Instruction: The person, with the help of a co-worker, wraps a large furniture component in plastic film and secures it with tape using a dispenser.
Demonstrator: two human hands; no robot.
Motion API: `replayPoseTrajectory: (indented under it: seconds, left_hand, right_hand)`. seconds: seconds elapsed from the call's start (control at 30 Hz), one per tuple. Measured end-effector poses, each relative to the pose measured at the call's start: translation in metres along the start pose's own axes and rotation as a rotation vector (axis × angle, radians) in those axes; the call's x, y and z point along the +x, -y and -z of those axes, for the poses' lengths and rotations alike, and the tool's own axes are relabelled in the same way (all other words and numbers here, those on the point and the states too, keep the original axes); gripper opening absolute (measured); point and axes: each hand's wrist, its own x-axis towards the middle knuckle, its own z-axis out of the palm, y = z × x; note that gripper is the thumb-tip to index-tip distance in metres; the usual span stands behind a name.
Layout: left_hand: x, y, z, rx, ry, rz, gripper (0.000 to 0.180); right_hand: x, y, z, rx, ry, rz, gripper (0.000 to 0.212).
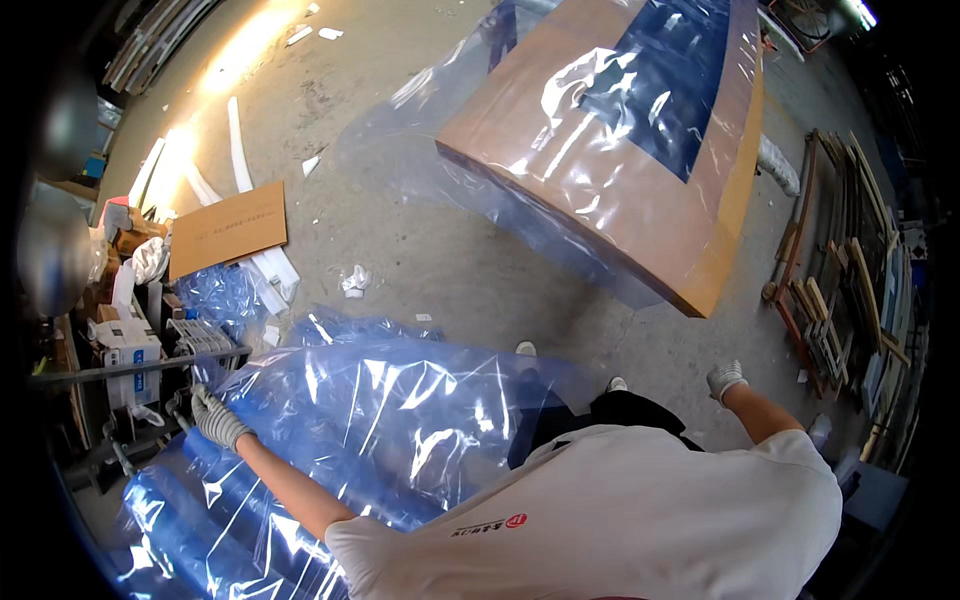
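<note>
My left hand [218, 420], in a striped knit glove, is closed on the upper left edge of a large sheet of clear bluish plastic film [400, 400]. The sheet spreads from that hand across to my body, creased and shiny. Below it lie thick rolls of the same film [165, 515], by a metal rack. My right hand [726, 380], gloved alike, is held out to the right, away from the film. Its fingers look curled, with nothing visible in them. Ahead stands a big flat panel [590, 150] with brown edging and a dark blue middle, partly draped in clear film.
At the left, a cardboard sheet [230, 230] leans over white foam strips [270, 275] and a crumpled film heap [215, 295]. A metal bar [140, 370] crosses in front of boxes. Wooden planks [850, 290] stack up at the right. White scraps [355, 280] dot the concrete floor.
</note>
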Motion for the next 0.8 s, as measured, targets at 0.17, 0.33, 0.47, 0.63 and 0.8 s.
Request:
replayPoseTrajectory:
  seconds: [0.17,0.33,0.47,0.63,0.8]
  left_hand:
    - [-0.016,-0.06,-0.007,0.61,0.051,-0.005,0.065]
    - [-0.139,-0.213,-0.115,-0.041,0.309,-0.445,0.064]
    - [-0.313,-0.411,-0.112,-0.447,0.633,-0.999,0.062]
    - [-0.472,-0.526,-0.074,-0.43,0.924,-1.445,0.088]
    - [-0.537,-0.548,-0.087,-0.21,0.743,-1.358,0.089]
  right_hand:
    - [-0.065,-0.015,-0.115,0.409,0.24,-0.382,0.024]
    - [-0.023,-0.008,-0.072,0.953,0.083,-0.554,0.023]
    - [0.042,-0.042,-0.069,1.131,-0.168,-0.59,0.022]
    - [0.141,-0.153,-0.057,2.086,-0.562,-0.385,0.03]
    - [0.224,-0.286,0.02,2.657,-0.988,-0.16,0.025]
